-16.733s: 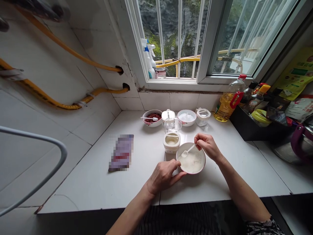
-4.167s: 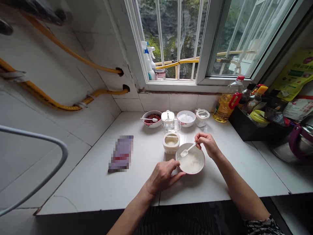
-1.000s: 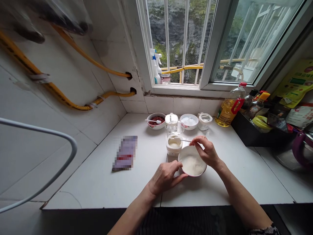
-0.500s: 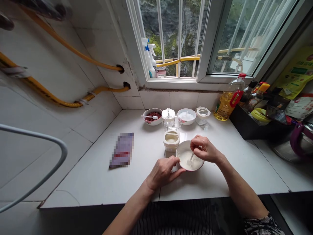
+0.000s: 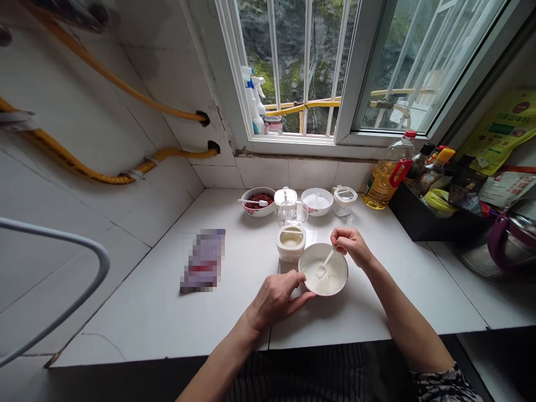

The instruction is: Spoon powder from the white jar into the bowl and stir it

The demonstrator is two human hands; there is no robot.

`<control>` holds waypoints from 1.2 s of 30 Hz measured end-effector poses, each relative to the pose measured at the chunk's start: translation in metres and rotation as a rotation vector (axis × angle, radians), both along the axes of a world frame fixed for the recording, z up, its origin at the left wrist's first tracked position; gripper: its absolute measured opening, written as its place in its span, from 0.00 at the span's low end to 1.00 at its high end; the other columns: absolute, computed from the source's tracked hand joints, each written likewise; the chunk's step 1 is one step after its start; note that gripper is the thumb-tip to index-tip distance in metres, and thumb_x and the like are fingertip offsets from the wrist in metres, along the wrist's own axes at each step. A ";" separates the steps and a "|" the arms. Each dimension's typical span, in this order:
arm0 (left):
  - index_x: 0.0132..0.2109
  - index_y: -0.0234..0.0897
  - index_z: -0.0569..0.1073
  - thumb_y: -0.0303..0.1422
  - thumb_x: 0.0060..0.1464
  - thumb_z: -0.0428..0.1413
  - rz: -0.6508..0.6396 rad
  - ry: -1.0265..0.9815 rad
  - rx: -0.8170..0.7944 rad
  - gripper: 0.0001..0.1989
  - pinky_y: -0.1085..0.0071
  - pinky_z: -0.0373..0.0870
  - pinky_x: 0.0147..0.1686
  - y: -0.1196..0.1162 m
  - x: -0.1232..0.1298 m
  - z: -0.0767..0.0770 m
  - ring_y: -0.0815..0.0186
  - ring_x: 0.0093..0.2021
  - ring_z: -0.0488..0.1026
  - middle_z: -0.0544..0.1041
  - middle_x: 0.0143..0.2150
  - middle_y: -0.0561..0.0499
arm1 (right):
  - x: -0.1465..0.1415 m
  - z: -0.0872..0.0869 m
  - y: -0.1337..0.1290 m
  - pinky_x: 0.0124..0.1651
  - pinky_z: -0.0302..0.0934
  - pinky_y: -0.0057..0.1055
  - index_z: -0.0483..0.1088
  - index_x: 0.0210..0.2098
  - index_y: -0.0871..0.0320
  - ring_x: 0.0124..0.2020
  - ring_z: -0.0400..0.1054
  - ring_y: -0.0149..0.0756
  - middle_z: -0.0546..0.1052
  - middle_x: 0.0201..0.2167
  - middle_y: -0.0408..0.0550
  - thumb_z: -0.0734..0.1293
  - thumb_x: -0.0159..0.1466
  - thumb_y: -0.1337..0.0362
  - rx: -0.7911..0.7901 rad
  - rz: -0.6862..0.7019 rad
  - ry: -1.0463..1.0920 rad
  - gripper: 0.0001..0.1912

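Note:
A bowl with white powdery contents stands on the white tiled counter. My left hand grips its left rim between thumb and fingers. Above the bowl's right side, my right hand pinches the handle of a small white spoon, whose head rests in the powder. Just behind and left of the bowl is a small white container with its top open and pale contents inside. Farther back stand a bowl of dark red beans with a white spoon across it and a bowl of white granules.
Two lidded clear jars stand at the back, one jar between the bowls and another jar to the right. A purple packet lies at left. An oil bottle and a black box of condiments occupy the right.
My right hand has shifted slightly, and the spoon now leans more, its head farther left and its bowl showing. My left hand keeps its hold on the rim.

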State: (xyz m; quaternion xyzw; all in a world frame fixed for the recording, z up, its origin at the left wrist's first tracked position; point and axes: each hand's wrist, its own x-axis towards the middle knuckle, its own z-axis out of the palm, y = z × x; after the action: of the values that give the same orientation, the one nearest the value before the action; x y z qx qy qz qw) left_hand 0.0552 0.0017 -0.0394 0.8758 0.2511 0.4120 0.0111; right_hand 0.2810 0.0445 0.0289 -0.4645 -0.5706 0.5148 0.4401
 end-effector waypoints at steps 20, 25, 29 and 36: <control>0.40 0.36 0.64 0.38 0.66 0.50 -0.026 -0.004 0.000 0.10 0.76 0.62 0.21 -0.001 -0.001 0.004 0.72 0.20 0.67 0.69 0.25 0.56 | -0.001 0.001 0.002 0.21 0.40 0.26 0.65 0.15 0.59 0.16 0.49 0.24 0.59 0.12 0.36 0.61 0.43 0.66 -0.055 -0.059 0.098 0.04; 0.41 0.37 0.65 0.38 0.66 0.50 -0.025 -0.010 -0.015 0.09 0.76 0.61 0.21 -0.001 -0.001 0.003 0.73 0.20 0.67 0.70 0.25 0.57 | 0.000 -0.003 0.004 0.21 0.42 0.27 0.66 0.17 0.59 0.15 0.50 0.25 0.59 0.12 0.36 0.61 0.43 0.67 -0.076 -0.086 0.148 0.03; 0.40 0.37 0.65 0.38 0.65 0.51 -0.017 -0.009 -0.016 0.09 0.76 0.61 0.21 -0.001 -0.001 0.002 0.72 0.19 0.66 0.69 0.24 0.57 | -0.002 -0.006 0.005 0.23 0.47 0.28 0.67 0.19 0.59 0.17 0.54 0.26 0.62 0.13 0.38 0.62 0.44 0.66 -0.112 -0.100 0.216 0.03; 0.40 0.36 0.65 0.39 0.65 0.51 -0.006 0.001 -0.016 0.10 0.75 0.61 0.20 -0.001 0.000 0.001 0.72 0.19 0.66 0.70 0.25 0.56 | -0.010 -0.010 0.001 0.33 0.59 0.32 0.68 0.28 0.58 0.23 0.64 0.32 0.70 0.18 0.40 0.66 0.52 0.62 0.044 -0.141 0.221 0.06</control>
State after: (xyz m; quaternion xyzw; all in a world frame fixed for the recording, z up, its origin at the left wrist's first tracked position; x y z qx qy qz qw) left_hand 0.0551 0.0006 -0.0387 0.8767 0.2516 0.4096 0.0191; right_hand 0.2714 0.0459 0.0190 -0.4342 -0.4956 0.5178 0.5456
